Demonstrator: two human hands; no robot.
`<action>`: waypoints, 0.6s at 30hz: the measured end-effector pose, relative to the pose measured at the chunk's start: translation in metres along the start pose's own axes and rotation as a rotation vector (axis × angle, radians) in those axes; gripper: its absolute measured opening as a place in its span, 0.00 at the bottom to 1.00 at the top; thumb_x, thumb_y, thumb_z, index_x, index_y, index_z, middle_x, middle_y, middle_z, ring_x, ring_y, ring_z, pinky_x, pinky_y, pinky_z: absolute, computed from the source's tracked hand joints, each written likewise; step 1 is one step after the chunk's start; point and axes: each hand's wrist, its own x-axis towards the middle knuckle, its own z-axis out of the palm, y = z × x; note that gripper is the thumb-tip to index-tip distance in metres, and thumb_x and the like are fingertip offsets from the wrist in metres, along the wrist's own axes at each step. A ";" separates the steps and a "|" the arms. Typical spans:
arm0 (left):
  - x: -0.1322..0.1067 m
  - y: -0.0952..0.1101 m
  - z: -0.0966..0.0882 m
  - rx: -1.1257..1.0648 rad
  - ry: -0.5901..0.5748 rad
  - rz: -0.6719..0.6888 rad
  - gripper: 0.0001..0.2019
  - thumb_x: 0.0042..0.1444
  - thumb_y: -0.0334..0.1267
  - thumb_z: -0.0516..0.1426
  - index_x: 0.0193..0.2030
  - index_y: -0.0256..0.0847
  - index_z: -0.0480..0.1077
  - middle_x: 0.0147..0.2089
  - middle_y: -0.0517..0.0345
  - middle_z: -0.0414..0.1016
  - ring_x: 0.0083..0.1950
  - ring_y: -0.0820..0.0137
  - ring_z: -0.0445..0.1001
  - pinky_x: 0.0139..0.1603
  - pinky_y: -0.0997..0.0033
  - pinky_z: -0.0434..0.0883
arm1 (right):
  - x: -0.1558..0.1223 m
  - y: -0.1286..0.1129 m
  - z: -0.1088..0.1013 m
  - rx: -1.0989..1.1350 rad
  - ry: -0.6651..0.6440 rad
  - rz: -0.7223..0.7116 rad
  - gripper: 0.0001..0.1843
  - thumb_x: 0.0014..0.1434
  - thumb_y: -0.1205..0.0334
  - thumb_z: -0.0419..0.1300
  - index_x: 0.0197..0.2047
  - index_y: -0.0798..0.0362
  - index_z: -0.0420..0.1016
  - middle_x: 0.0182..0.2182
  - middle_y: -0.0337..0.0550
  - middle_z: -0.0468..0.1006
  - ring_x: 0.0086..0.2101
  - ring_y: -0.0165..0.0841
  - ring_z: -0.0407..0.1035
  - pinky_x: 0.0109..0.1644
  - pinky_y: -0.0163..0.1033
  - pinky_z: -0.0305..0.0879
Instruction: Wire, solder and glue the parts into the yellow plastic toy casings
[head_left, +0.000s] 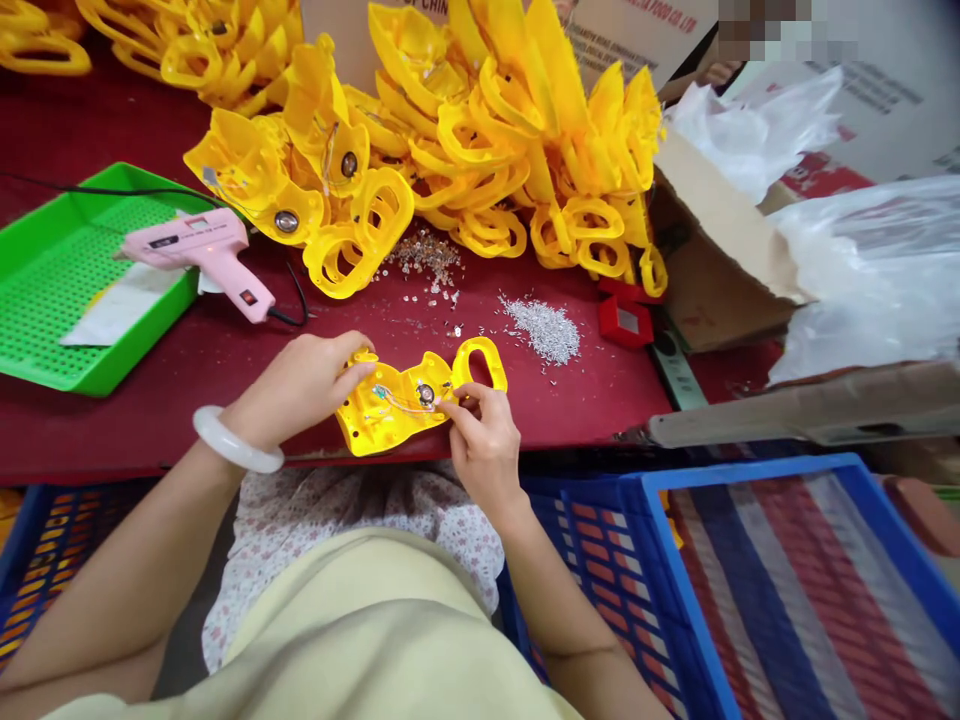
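A yellow plastic shell (397, 408) with an oval handle loop lies open side up at the front edge of the red table. Inside it are a small round metal part and thin wires. My left hand (319, 380) grips the shell's left end between thumb and fingers. Over the right part, near the round piece and the loop, my right hand (484, 430) has thumb and forefinger pinched together; what is between them is too small to make out. Beyond the shell lie a heap of small silvery pins (546, 330) and a scatter of tiny clear pieces (426, 256).
Many yellow shells (487, 150) are piled at the back. A pink glue gun (202, 250) rests on a green tray (112, 375) at left. Right are a small red box (625, 322), a cardboard box (720, 250) and plastic bags (870, 260). Blue crates (652, 500) stand below.
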 end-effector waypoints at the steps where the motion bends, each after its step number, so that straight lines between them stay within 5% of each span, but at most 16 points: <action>1: -0.003 0.000 0.002 -0.063 0.014 -0.013 0.14 0.64 0.43 0.53 0.49 0.37 0.71 0.39 0.55 0.76 0.38 0.63 0.76 0.38 0.66 0.68 | -0.002 -0.001 -0.002 0.019 0.027 0.025 0.16 0.58 0.79 0.53 0.46 0.60 0.76 0.45 0.53 0.69 0.44 0.34 0.64 0.46 0.42 0.68; 5: -0.028 0.014 0.017 -0.261 0.306 -0.005 0.08 0.63 0.40 0.54 0.41 0.37 0.69 0.33 0.59 0.74 0.30 0.73 0.72 0.29 0.74 0.63 | -0.013 -0.014 -0.012 0.137 0.114 0.263 0.13 0.62 0.74 0.55 0.49 0.59 0.71 0.41 0.49 0.71 0.40 0.29 0.69 0.44 0.36 0.71; 10: -0.064 0.050 0.055 -0.549 0.553 -0.194 0.06 0.62 0.36 0.55 0.44 0.38 0.67 0.38 0.59 0.73 0.32 0.78 0.72 0.33 0.79 0.68 | -0.017 -0.039 -0.017 0.714 -0.189 0.644 0.19 0.66 0.57 0.54 0.56 0.58 0.62 0.40 0.47 0.77 0.29 0.27 0.73 0.27 0.29 0.70; 13: -0.078 0.064 0.069 -0.612 0.667 -0.128 0.08 0.61 0.32 0.56 0.47 0.37 0.64 0.46 0.53 0.72 0.42 0.75 0.73 0.42 0.76 0.71 | -0.012 -0.037 -0.019 0.615 -0.193 0.491 0.16 0.66 0.63 0.53 0.56 0.59 0.65 0.42 0.47 0.78 0.35 0.29 0.75 0.35 0.30 0.72; 16: -0.084 0.068 0.061 -0.319 0.779 0.050 0.21 0.56 0.35 0.62 0.54 0.31 0.64 0.50 0.43 0.69 0.45 0.68 0.69 0.40 0.70 0.70 | 0.001 -0.022 -0.023 0.434 -0.240 0.219 0.15 0.64 0.70 0.53 0.53 0.60 0.69 0.41 0.46 0.78 0.37 0.28 0.75 0.39 0.28 0.70; 18: -0.083 0.068 0.050 -0.117 0.748 0.142 0.22 0.54 0.38 0.64 0.53 0.31 0.68 0.48 0.42 0.70 0.46 0.62 0.67 0.44 0.60 0.68 | 0.012 -0.012 -0.025 0.381 -0.295 0.083 0.14 0.63 0.71 0.54 0.52 0.61 0.70 0.40 0.45 0.79 0.36 0.28 0.75 0.39 0.28 0.70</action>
